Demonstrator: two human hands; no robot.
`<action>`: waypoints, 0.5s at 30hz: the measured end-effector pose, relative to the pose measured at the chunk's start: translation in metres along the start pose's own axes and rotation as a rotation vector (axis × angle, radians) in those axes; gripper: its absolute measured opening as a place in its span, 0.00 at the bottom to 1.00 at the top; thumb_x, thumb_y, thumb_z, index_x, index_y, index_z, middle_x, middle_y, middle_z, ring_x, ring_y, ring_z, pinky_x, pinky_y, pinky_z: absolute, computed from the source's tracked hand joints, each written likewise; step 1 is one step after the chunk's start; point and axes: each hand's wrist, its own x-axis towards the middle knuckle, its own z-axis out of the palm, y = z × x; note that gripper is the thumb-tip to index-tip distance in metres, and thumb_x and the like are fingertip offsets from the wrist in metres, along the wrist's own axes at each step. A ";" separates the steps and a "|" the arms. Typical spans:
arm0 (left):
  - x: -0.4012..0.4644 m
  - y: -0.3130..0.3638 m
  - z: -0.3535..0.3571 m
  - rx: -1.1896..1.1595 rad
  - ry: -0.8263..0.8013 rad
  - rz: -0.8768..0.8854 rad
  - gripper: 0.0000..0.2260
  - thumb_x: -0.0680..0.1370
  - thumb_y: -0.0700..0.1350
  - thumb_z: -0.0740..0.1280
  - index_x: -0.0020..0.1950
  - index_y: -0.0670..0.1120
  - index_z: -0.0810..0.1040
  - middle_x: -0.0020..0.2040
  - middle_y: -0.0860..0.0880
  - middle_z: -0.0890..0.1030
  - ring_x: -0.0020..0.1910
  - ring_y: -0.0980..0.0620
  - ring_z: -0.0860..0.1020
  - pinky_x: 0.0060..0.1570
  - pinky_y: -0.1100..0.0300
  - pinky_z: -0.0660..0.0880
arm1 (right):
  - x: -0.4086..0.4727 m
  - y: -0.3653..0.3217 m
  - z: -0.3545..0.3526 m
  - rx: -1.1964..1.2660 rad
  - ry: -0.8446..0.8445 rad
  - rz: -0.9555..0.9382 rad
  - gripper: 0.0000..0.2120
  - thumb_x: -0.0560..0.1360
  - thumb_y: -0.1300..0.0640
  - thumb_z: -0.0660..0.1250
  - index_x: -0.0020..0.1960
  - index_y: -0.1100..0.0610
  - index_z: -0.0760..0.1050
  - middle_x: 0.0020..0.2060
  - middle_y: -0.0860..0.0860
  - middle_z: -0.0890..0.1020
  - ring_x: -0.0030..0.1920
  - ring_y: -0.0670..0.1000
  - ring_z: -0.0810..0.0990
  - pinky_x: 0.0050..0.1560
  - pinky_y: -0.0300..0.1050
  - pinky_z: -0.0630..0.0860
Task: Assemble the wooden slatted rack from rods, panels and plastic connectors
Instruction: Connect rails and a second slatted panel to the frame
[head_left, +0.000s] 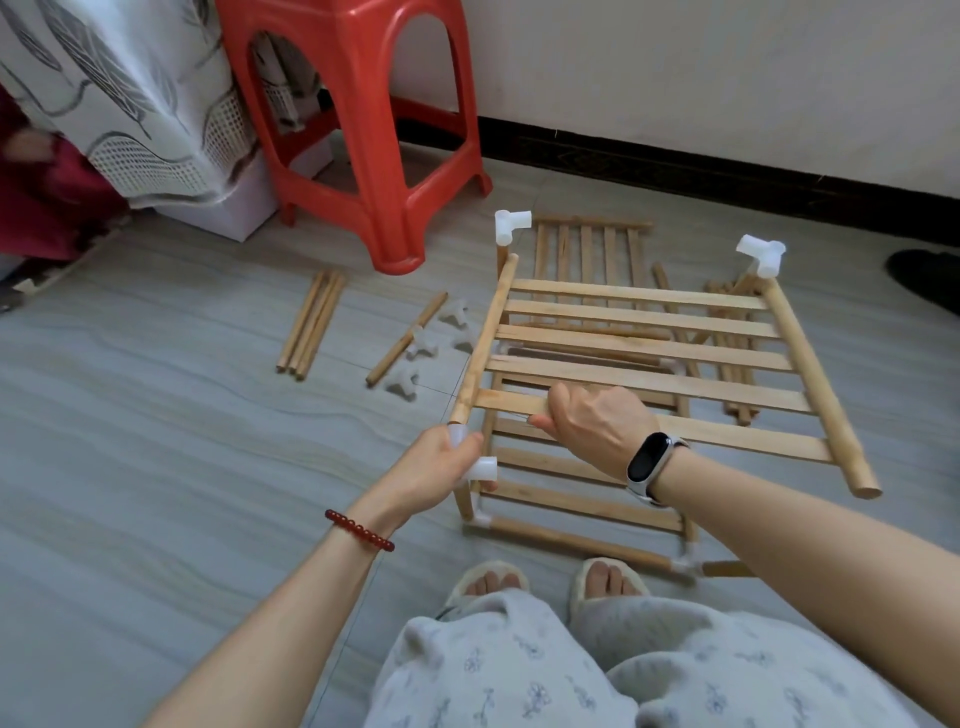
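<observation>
A wooden slatted panel (649, 338) is held level above the half-built rack frame (576, 535) on the floor. My right hand (592, 421) grips the panel's nearest slat from above. My left hand (441, 467) holds a white plastic connector (480, 467) on top of the frame's near-left post, just under the near end of the panel's left rod. Two more white connectors (511, 224) (761, 254) cap the far posts. Another slatted panel (587, 244) lies flat behind.
Loose rods (311, 325) lie on the grey floor at left, with one rod (408, 338) beside several white connectors (415, 348). More rods (732, 353) lie at right under the panel. A red plastic stool (358, 135) stands behind, near the wall. My slippered feet (545, 577) are close to the frame.
</observation>
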 end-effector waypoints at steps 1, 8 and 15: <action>0.001 -0.001 -0.001 0.024 0.005 0.000 0.18 0.81 0.47 0.56 0.31 0.47 0.71 0.35 0.43 0.81 0.35 0.53 0.73 0.34 0.65 0.67 | 0.000 -0.001 -0.002 -0.017 0.027 0.006 0.17 0.71 0.47 0.68 0.33 0.58 0.70 0.20 0.49 0.70 0.15 0.49 0.62 0.20 0.33 0.50; 0.005 0.003 0.002 0.022 0.046 -0.027 0.18 0.81 0.55 0.55 0.34 0.48 0.68 0.31 0.51 0.73 0.30 0.61 0.73 0.34 0.68 0.68 | -0.001 0.000 -0.006 -0.012 0.083 -0.007 0.18 0.68 0.48 0.73 0.31 0.58 0.70 0.18 0.49 0.69 0.13 0.49 0.63 0.19 0.32 0.52; 0.026 0.025 0.013 0.092 0.300 -0.163 0.24 0.82 0.56 0.47 0.35 0.46 0.72 0.32 0.49 0.77 0.34 0.52 0.74 0.32 0.59 0.67 | -0.004 -0.002 -0.006 -0.008 0.081 0.012 0.17 0.73 0.46 0.66 0.34 0.58 0.71 0.21 0.49 0.71 0.15 0.49 0.66 0.20 0.36 0.52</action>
